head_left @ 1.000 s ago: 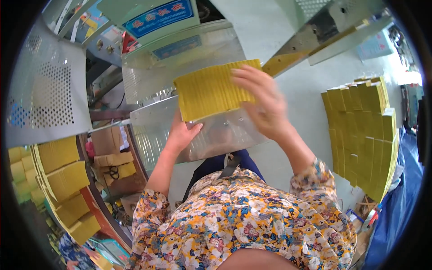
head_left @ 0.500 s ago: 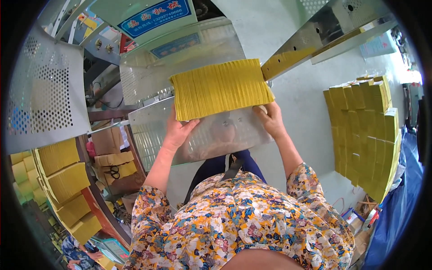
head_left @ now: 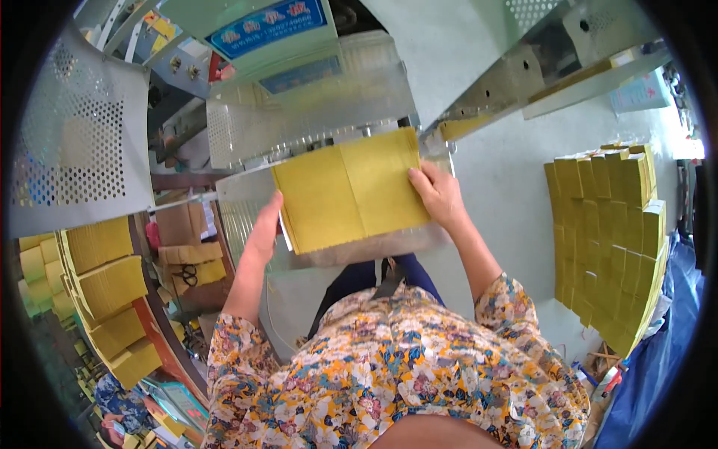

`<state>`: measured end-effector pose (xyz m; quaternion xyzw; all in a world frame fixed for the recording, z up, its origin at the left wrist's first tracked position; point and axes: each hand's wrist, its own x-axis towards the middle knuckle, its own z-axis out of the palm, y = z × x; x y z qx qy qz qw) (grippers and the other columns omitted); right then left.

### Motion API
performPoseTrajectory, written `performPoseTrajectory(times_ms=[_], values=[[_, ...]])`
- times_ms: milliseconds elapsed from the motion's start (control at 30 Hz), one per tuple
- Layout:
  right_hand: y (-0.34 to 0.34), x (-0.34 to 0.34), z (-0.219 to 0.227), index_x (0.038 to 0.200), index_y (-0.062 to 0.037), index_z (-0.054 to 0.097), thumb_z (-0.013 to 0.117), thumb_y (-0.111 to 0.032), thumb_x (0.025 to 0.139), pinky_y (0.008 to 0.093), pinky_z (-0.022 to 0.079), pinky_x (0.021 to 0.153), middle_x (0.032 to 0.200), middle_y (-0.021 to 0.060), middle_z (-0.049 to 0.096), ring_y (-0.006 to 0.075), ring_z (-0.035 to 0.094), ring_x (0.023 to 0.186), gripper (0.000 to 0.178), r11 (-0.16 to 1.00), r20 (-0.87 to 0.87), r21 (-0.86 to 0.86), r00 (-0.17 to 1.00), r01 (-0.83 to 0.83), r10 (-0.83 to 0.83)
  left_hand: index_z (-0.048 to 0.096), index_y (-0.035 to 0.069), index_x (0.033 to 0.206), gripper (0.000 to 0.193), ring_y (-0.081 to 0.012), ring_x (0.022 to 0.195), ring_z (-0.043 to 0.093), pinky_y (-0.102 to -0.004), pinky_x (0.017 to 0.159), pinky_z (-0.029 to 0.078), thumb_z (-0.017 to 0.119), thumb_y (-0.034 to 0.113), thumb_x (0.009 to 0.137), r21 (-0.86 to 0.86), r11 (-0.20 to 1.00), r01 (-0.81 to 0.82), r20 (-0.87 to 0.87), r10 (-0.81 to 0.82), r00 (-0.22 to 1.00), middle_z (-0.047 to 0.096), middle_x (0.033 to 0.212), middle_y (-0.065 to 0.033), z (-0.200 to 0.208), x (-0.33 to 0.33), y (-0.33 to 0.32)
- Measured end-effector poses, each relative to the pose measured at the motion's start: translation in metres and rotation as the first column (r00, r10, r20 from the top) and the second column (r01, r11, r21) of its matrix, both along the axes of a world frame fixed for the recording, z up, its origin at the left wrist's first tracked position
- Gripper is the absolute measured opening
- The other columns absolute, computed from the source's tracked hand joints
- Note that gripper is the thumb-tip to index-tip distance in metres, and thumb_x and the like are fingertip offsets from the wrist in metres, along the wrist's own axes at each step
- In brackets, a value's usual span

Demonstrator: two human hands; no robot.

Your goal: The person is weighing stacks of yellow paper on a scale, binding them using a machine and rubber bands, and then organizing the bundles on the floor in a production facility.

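Nearest, at the bottom of the frame, is the person's floral top [head_left: 404,352]. Just above it, near the centre, the yellow paper bundle [head_left: 351,191] lies broad face up, slightly tilted, with a seam down its middle and a pale edge showing at its left. The left hand [head_left: 262,232] stands at the bundle's left end, fingers seen edge-on and seemingly together; whether they clamp cannot be told. The right hand [head_left: 440,196] is closed on the right end, thumb over the edge of the top face. The bundle is above a metal tray [head_left: 238,206]; contact between them cannot be confirmed. Judgement: the step in hand is handling and probably squaring the bundle; the next move calls for even pressure from both ends, lest the leaves slip. Beyond the tray, upper centre, is a clear guard [head_left: 314,112]; a steel arm [head_left: 516,82] slants across the upper right. Further out, yellow stacks [head_left: 116,288] occupy the lower left, a taller yellow pile [head_left: 606,247] stands at the right, and a perforated panel [head_left: 75,127] fills the upper left.
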<state>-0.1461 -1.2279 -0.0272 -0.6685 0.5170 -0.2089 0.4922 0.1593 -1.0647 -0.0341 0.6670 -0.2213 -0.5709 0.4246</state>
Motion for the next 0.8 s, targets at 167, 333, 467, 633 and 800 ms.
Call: performPoseTrajectory(times_ms=[167,333,467,633,800], values=[[0.003,-0.008,-0.015,0.127,-0.0061,0.06,0.057,-0.032,0.096,0.0318,0.048,0.062,0.076,0.0073,0.066,0.0167,0.06,0.067,0.04,1.0,0.19,-0.004,0.981,0.025,-0.024,0.049,0.005,0.139,0.08,-0.0183,0.114,0.056,-0.0343,0.091,0.045,0.026,0.069,0.097,0.055,0.993,-0.1,-0.141,0.107,0.984,0.058,0.131,-0.0092,-0.006,0.006,0.018],[0.001,-0.018,-0.015,0.124,-0.0044,0.064,0.051,-0.031,0.102,0.0185,0.037,0.055,0.076,-0.0062,0.055,0.0018,0.043,0.062,0.037,0.931,0.345,0.363,0.923,0.037,-0.171,0.05,0.002,0.138,0.073,-0.0171,0.118,0.054,-0.034,0.096,0.043,0.031,0.062,0.1,0.0,0.989,-0.145,-0.032,0.145,0.989,0.057,0.132,-0.0088,-0.019,-0.008,0.017],[0.005,-0.015,-0.029,0.122,-0.004,0.065,0.053,-0.03,0.101,0.0202,0.037,0.055,0.078,-0.0055,0.057,0.0032,0.044,0.063,0.036,0.949,0.326,0.313,0.934,0.038,-0.145,0.057,-0.002,0.13,0.057,-0.0178,0.12,0.052,-0.0318,0.101,0.04,0.039,0.046,0.104,-0.084,0.972,-0.222,0.012,0.223,0.975,0.059,0.13,-0.009,-0.02,-0.018,0.019],[0.004,-0.016,-0.037,0.123,-0.0026,0.064,0.053,-0.027,0.1,0.0265,0.047,0.083,0.106,0.0036,0.065,0.0119,0.059,0.093,0.035,0.985,0.346,0.152,0.93,0.077,-0.126,0.06,-0.004,0.123,0.053,-0.018,0.118,0.053,-0.0308,0.1,0.041,0.043,0.042,0.103,-0.188,0.946,-0.266,-0.012,0.268,0.963,0.061,0.125,-0.01,-0.025,-0.028,0.013],[0.018,0.002,-0.029,0.134,-0.002,0.054,0.051,-0.029,0.101,0.0296,0.04,0.101,0.129,0.0085,0.058,0.0164,0.053,0.118,0.043,0.943,0.482,0.327,0.846,0.065,-0.225,0.041,0.003,0.141,0.053,-0.0203,0.121,0.052,-0.0347,0.104,0.039,0.045,0.039,0.102,-0.33,0.881,-0.338,-0.21,0.28,0.937,0.056,0.129,-0.0072,-0.054,-0.031,0.021]])
